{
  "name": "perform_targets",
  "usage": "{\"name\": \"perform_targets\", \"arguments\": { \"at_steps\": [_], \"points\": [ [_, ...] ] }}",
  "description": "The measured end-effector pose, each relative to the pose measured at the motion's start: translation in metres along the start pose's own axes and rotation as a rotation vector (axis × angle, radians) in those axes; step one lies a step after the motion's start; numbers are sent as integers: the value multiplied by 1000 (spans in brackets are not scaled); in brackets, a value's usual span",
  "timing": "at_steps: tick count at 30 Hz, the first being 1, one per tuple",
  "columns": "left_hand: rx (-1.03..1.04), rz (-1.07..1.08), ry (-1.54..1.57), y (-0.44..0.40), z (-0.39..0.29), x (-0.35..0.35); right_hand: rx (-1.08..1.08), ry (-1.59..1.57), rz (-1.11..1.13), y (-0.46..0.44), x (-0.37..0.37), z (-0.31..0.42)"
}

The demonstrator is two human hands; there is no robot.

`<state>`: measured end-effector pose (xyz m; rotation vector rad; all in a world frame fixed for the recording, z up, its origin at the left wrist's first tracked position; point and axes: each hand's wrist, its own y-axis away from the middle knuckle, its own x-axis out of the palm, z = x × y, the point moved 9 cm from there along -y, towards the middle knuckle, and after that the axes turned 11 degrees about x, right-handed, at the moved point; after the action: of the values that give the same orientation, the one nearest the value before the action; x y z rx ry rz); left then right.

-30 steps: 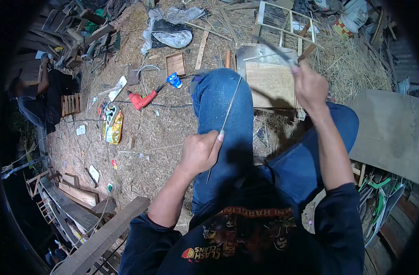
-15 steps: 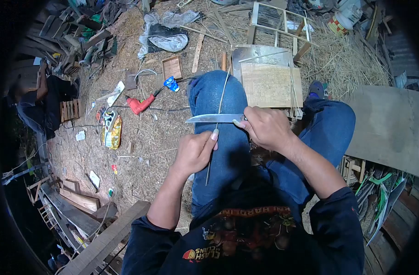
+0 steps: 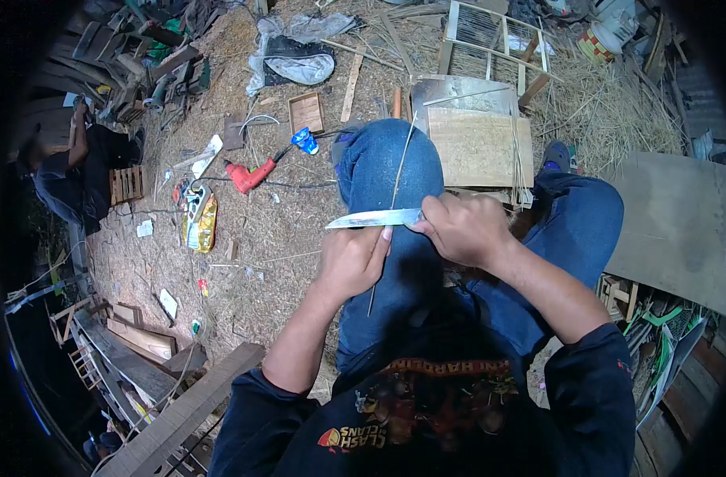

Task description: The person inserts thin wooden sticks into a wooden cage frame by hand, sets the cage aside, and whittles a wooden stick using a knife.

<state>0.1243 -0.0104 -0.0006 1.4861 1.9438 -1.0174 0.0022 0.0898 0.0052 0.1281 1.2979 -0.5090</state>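
A thin strip (image 3: 402, 163) lies lengthwise over my bent knee in blue jeans. My left hand (image 3: 353, 261) pinches it between thumb and fingers, and its lower end sticks out below the hand. My right hand (image 3: 468, 229) is closed round the handle of a knife (image 3: 375, 218). The blade points left and crosses the strip just above my left thumb. The handle is mostly hidden in my fingers.
A red power drill (image 3: 250, 174), a blue cup (image 3: 305, 141) and a small wooden box (image 3: 305, 113) lie on the straw-strewn ground. Thin boards (image 3: 474, 151) lie beyond my knee. Another person (image 3: 65, 171) sits at far left. A wooden beam (image 3: 184, 409) is at lower left.
My right hand has swung the knife down from the upper right onto the strip, and since then the blade has moved slightly closer to my left thumb. My left hand keeps its pinch.
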Motion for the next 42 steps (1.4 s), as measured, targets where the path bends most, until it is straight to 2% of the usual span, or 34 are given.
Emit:
{"name": "perform_targets", "arguments": {
  "at_steps": [1, 3, 5, 7, 8, 13, 16, 23, 25, 28, 30, 31, 35, 37, 39, 41, 42],
  "points": [
    [-2, 3, 0, -1, -2, 0, -29, 28, 3, 1, 0, 4],
    [-144, 89, -16, 3, 2, 5, 28, 19, -20, -12, -8, -17],
    [-130, 83, -40, 5, 3, 8, 22, 50, 2, -7, -2, -9],
    [-24, 6, -140, 3, -6, 3, -12, 45, -17, -8, -4, -7],
    [-96, 42, -135, 5, -1, 7, -47, 42, -32, -6, -5, -4],
    [-45, 1, -186, 2, -7, 7, -30, 34, -28, -7, -7, -4],
    [-134, 32, -147, 3, -4, 8, -23, 61, -62, -3, -6, -3],
    [-117, 18, -185, 2, -5, 8, -91, 82, -40, 0, -3, 7],
    [-147, -6, -145, 4, -5, 7, -21, 93, -91, -14, -14, -13],
    [-120, 11, -159, 6, -6, 9, -54, 144, -53, -10, -7, -3],
    [-108, 22, -164, 6, -8, 10, -1, 148, -129, -19, -16, -18],
    [-132, 21, -156, 7, -8, 10, 108, 153, -120, -28, -23, -36],
    [-116, -13, -154, 6, -5, 10, -138, 111, -4, -2, -6, 6],
    [-122, 13, -151, 5, -5, 11, 122, 110, -22, -26, -12, -33],
    [-128, 32, -158, 6, -3, 8, 124, 90, -39, -22, -11, -35],
    [-232, 16, 162, 11, 10, 11, -85, 29, 14, -2, -2, -4],
    [-231, 18, 164, 7, 12, 7, -12, 57, 48, -10, 0, -14]
  ]
}}
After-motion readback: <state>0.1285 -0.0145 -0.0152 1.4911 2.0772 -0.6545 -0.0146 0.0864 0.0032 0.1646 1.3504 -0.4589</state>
